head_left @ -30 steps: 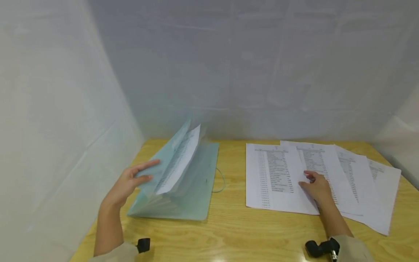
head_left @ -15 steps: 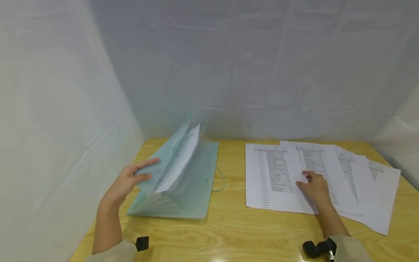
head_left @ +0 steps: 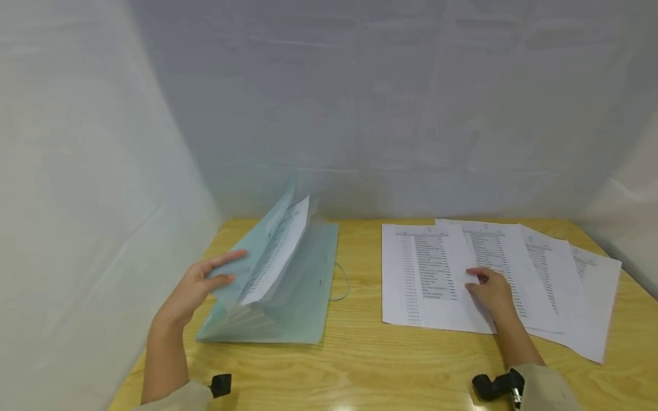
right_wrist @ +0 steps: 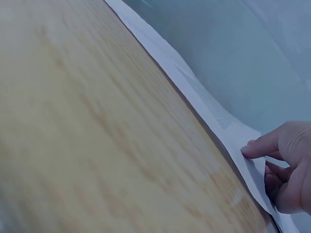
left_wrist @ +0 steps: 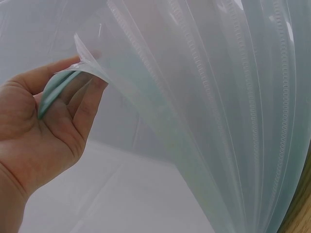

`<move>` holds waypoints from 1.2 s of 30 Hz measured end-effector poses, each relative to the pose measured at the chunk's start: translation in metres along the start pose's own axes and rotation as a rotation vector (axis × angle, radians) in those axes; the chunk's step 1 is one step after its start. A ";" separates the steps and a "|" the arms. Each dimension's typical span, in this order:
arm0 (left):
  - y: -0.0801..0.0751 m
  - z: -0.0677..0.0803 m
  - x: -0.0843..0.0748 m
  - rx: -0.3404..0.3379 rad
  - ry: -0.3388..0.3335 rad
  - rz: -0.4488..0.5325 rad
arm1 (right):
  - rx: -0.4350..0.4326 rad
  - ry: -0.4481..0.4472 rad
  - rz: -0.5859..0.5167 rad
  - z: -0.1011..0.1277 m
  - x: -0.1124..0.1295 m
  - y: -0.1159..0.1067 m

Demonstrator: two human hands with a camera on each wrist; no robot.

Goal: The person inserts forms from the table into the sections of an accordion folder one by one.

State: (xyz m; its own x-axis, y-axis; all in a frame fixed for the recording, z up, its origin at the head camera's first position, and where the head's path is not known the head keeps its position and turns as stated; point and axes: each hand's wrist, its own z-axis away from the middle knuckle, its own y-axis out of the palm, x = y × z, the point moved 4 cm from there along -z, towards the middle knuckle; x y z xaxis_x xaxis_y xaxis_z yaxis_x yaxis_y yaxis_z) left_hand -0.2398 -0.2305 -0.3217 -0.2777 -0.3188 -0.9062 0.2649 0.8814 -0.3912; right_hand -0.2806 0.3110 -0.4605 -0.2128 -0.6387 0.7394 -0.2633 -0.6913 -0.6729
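My left hand [head_left: 191,288] holds the raised front cover of a translucent light-green expanding file folder [head_left: 305,317] at the left of the table. Close up in the left wrist view, its fingers curl round the edge of the cover, and pleated clear pockets [left_wrist: 204,97] fan out beside it. A printed sheet [head_left: 280,251] stands tilted among the pockets. My right hand [head_left: 494,294] rests over the right side of the leftmost loose printed sheet [head_left: 406,308], thumb and forefinger bent and a little apart. A fingertip touches white paper [right_wrist: 214,114] in the right wrist view.
Several more printed sheets [head_left: 591,319] overlap in a fan to the right. A thin green elastic loop [head_left: 345,291] sticks out from the folder's right side. The wooden table [head_left: 339,371] has pale sheeting [head_left: 329,114] behind and beside it.
The whole head view has shifted slightly left. Both hands have barely moved against the folder and the sheets; the right thumb and forefinger sit marginally farther left on the paper.
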 end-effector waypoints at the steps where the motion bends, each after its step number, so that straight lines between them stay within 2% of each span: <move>1: 0.000 0.000 0.000 -0.001 0.000 0.000 | 0.005 0.003 -0.006 0.000 0.000 0.000; 7: -0.001 0.001 0.001 -0.005 0.004 -0.007 | 0.048 0.031 -0.029 0.001 0.000 0.000; 12: -0.001 0.002 0.002 -0.014 -0.004 0.004 | 0.124 0.059 -0.146 0.004 0.001 -0.006; 17: -0.001 0.002 0.002 -0.015 0.001 0.004 | 0.190 0.025 -0.155 0.005 0.002 -0.015; 22: -0.002 0.001 0.001 -0.012 0.014 0.003 | 0.217 -0.002 -0.165 0.006 0.003 -0.021; 36: -0.001 -0.001 0.007 -0.007 0.008 0.007 | 0.241 0.036 -0.271 0.011 0.004 -0.027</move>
State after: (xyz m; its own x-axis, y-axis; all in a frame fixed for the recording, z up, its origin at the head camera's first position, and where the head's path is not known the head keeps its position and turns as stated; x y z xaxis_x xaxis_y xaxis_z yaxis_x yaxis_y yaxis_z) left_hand -0.2430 -0.2337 -0.3275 -0.2837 -0.3100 -0.9074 0.2602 0.8859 -0.3840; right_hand -0.2645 0.3234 -0.4399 -0.2000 -0.4122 0.8889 -0.0863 -0.8963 -0.4351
